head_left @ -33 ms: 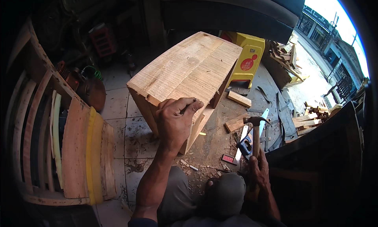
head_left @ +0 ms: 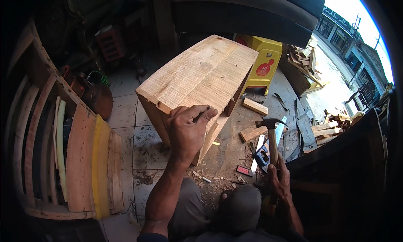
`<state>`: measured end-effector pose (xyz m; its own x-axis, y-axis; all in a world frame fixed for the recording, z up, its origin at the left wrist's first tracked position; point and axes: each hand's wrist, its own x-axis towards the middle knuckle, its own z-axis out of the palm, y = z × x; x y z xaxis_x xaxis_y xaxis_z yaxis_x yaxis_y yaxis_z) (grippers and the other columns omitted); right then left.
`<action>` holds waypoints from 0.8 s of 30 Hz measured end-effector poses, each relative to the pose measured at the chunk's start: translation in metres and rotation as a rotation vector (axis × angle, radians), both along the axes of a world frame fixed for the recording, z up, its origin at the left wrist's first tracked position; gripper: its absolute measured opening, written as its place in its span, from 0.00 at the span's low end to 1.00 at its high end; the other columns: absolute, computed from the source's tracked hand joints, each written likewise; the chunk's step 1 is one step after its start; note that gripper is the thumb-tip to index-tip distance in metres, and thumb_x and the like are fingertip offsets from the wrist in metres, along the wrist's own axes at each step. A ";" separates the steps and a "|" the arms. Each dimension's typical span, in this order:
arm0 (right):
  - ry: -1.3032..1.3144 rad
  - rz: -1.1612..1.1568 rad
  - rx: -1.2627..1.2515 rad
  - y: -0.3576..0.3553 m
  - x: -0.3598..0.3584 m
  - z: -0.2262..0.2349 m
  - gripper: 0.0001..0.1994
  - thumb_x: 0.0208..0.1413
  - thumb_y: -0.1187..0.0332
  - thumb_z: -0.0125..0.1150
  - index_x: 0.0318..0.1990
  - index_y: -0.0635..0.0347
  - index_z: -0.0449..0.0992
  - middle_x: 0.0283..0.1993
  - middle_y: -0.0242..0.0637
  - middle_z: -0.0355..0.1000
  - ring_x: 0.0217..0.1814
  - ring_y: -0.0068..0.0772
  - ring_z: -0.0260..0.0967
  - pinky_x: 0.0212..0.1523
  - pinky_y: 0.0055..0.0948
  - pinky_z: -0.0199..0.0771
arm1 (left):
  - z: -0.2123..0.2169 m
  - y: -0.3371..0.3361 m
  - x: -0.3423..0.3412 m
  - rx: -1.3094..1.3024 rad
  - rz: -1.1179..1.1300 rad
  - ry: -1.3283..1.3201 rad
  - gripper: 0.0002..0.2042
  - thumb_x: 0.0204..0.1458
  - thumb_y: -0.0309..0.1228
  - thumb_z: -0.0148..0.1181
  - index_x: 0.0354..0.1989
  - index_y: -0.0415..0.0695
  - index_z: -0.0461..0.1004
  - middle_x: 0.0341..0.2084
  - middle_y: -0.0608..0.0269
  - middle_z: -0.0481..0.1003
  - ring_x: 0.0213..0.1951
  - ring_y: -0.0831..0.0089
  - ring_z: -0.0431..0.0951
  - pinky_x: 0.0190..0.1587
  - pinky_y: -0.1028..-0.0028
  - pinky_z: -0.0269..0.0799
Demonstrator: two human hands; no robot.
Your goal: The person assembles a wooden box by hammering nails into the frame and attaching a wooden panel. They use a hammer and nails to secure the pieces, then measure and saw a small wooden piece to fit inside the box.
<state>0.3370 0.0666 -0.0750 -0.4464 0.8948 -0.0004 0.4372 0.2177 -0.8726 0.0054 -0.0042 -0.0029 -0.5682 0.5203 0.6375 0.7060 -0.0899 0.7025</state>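
A hammer (head_left: 273,144) is held by the right hand (head_left: 280,179), its grip closed round the wooden handle. Below, a blue-handled saw (head_left: 262,156) and a try square (head_left: 245,170) are left lying on the floor (head_left: 124,111). The left hand (head_left: 189,130) is placed at the near end of a wooden box (head_left: 201,69), its grip drawn closed, thumb to forefinger; whether anything is pinched cannot be told. Beyond the box, a yellow stool (head_left: 266,59) is partly hidden.

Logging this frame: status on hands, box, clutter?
Right hand grips hammer, head up. Left hand pinched at near end of box, contents unclear. Saw and wood block lie right of box.
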 end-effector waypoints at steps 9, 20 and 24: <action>-0.198 0.328 0.724 -0.002 -0.084 0.164 0.33 0.59 0.78 0.60 0.73 0.57 0.59 0.44 0.57 0.79 0.42 0.58 0.81 0.39 0.49 0.80 | 0.002 0.000 -0.008 0.021 -0.052 -0.047 0.07 0.48 0.33 0.76 0.30 0.45 0.86 0.23 0.63 0.83 0.28 0.64 0.80 0.43 0.65 0.72; -0.463 0.424 0.585 -0.004 -0.087 0.191 0.33 0.58 0.78 0.61 0.72 0.52 0.62 0.40 0.56 0.80 0.39 0.60 0.81 0.35 0.48 0.80 | 0.006 0.000 -0.003 -0.087 -0.090 -0.008 0.09 0.49 0.34 0.76 0.36 0.46 0.86 0.27 0.63 0.84 0.31 0.67 0.81 0.45 0.68 0.74; -0.107 0.292 0.789 -0.009 -0.089 0.207 0.30 0.63 0.72 0.60 0.72 0.58 0.61 0.35 0.43 0.77 0.31 0.39 0.77 0.33 0.35 0.76 | -0.008 -0.025 -0.027 0.035 -0.046 0.124 0.15 0.61 0.33 0.65 0.54 0.41 0.78 0.39 0.56 0.84 0.41 0.61 0.83 0.53 0.65 0.74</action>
<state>0.2478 0.0581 0.1323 -0.6931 0.4994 0.5198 0.3403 0.8624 -0.3748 -0.0213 -0.0294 -0.0108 -0.4596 0.5204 0.7197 0.7818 -0.1473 0.6058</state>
